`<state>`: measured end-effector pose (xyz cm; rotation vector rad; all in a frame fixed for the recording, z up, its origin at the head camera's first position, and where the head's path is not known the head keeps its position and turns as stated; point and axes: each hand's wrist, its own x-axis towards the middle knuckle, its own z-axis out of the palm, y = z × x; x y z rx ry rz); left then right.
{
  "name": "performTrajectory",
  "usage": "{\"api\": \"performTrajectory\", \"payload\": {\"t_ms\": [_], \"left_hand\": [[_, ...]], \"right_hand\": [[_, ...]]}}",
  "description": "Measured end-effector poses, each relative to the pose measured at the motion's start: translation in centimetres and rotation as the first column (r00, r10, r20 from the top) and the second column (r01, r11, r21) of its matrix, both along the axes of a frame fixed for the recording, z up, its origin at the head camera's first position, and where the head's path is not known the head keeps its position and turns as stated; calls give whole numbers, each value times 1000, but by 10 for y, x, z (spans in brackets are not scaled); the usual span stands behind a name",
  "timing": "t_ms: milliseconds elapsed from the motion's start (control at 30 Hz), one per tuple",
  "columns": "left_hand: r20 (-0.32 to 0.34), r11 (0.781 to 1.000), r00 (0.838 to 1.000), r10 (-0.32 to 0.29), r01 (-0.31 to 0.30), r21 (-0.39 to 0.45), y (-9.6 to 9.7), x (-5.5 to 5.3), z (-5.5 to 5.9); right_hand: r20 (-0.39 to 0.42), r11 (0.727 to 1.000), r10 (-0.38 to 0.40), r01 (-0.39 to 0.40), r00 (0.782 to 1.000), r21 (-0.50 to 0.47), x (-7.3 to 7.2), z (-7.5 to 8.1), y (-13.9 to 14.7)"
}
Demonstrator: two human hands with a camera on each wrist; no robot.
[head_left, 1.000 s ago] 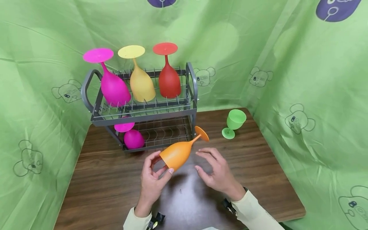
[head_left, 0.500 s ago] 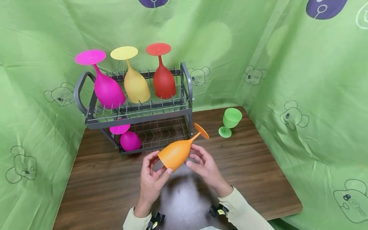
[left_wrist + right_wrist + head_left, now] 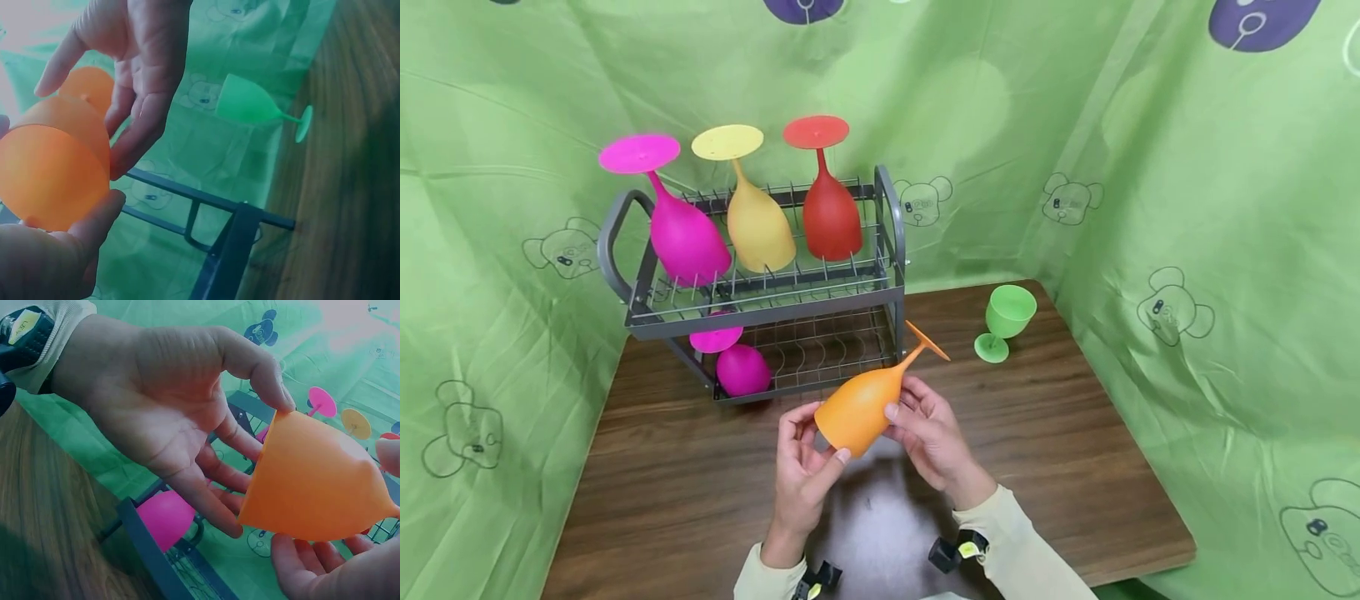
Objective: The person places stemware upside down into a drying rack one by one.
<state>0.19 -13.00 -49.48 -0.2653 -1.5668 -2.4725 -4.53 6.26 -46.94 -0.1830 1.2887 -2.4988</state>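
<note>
An orange goblet [image 3: 859,408] is held tilted above the table, its foot up to the right and its mouth toward the lower left. My left hand [image 3: 802,475] grips it at the rim, thumb on the near side and fingers on the far side. On the bowl close to the stem, my right hand [image 3: 934,442] holds it, the thumb lying on the front and the fingers behind. In the right wrist view the goblet's bowl [image 3: 312,478] spans both hands. The left wrist view looks at the rounded orange bowl [image 3: 53,178] between them.
Behind the hands stands a grey two-tier dish rack [image 3: 767,312]. Upside down on top are a magenta goblet [image 3: 688,242], a yellow one [image 3: 760,229] and a red one [image 3: 832,217]. Another magenta goblet [image 3: 743,370] sits below. A green goblet [image 3: 1009,312] stands upright at the right.
My right hand has moved left from beside the orange goblet and taken hold of its bowl near the stem. The goblet has turned slightly, its foot now seen edge-on.
</note>
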Motion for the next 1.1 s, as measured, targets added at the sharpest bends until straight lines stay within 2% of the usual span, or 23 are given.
{"api": "performTrajectory", "payload": {"t_ms": [100,367,633,733,867,967,1100], "left_hand": [[-20,1000,1000,-14,15,20,1,0,-5],[-114,1000,993,-25,24,-11,-4,-3,-12],[-60,997,998,-3,-1,-71,-23,-6,-12],[-59,995,998,26,-31,-91,-30,-7,-12],[-90,989,991,95,-104,-102,-43,-9,-14],[-120,980,981,153,-166,-108,-55,-12,-14],[-132,964,962,239,-252,-90,-74,-14,-10]], "right_hand": [[8,999,-12,11,1000,37,2,-1,-1],[-26,996,-33,36,999,86,-2,0,-5],[-90,978,-30,48,995,204,-11,4,-16],[-133,963,-22,57,991,264,-17,3,-21],[-215,934,-9,85,976,347,-24,0,-26],[-269,912,10,102,963,397,-29,-4,-30],[-296,892,32,106,955,439,-36,-6,-39]]}}
